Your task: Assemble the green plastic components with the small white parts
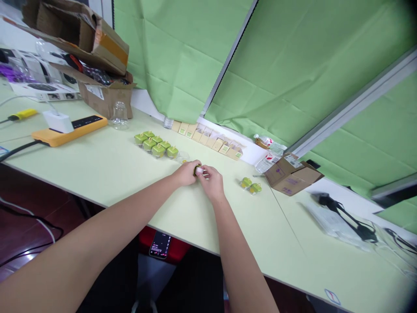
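Observation:
Both hands meet over the pale green table (pixel 107 169). My left hand (pixel 187 173) and my right hand (pixel 212 180) are closed together on one small green jar (pixel 197 170) with a dark band, most of it hidden by my fingers. A cluster of several green jars (pixel 156 144) stands to the left beyond my hands. Two more green jars (pixel 250 185) sit to the right of my right hand.
A row of small tan boxes (pixel 208 137) lines the back edge under the green curtain (pixel 276 65). A small cardboard box (pixel 291 174) lies at right, larger open cartons (pixel 97 87) at back left, an orange power strip (pixel 70 129), a glass bottle (pixel 119 116), black cables (pixel 348 217).

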`<move>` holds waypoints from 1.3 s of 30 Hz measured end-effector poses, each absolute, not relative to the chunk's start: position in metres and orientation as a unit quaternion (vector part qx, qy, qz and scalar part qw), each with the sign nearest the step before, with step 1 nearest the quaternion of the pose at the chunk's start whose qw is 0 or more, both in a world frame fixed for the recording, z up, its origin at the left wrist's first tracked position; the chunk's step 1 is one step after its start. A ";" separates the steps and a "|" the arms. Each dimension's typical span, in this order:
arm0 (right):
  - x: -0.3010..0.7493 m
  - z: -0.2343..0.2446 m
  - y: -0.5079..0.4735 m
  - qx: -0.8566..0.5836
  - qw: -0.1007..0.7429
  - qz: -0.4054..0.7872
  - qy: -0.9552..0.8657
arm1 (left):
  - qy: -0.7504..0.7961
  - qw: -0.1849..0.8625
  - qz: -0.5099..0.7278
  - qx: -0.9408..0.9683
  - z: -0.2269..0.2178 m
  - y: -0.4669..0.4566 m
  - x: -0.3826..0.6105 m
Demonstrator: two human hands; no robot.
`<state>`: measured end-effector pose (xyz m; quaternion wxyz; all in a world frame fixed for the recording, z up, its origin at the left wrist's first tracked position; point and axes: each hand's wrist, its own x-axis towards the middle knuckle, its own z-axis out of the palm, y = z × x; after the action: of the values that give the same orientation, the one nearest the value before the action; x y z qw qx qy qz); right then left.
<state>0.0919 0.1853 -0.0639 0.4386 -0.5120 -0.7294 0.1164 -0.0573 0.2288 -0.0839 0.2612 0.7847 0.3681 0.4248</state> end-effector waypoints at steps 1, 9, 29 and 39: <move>0.092 -0.064 0.185 -0.511 0.444 0.116 -0.727 | 0.364 0.265 0.430 0.783 -0.084 0.229 -0.057; 0.092 -0.062 0.186 -0.527 0.516 0.176 -0.652 | 0.373 0.458 0.506 0.629 -0.079 0.238 -0.050; 0.083 -0.063 0.183 -0.525 0.506 0.101 -0.677 | 0.275 0.738 0.474 0.393 -0.069 0.229 -0.043; 0.078 -0.066 0.183 -0.509 0.489 0.093 -0.702 | 0.281 0.740 0.466 0.394 -0.071 0.233 -0.042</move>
<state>0.0785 0.1830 -0.0664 0.4890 -0.5089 -0.7023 0.0934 -0.0416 0.2332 -0.0711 0.7405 0.3941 0.2810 0.4663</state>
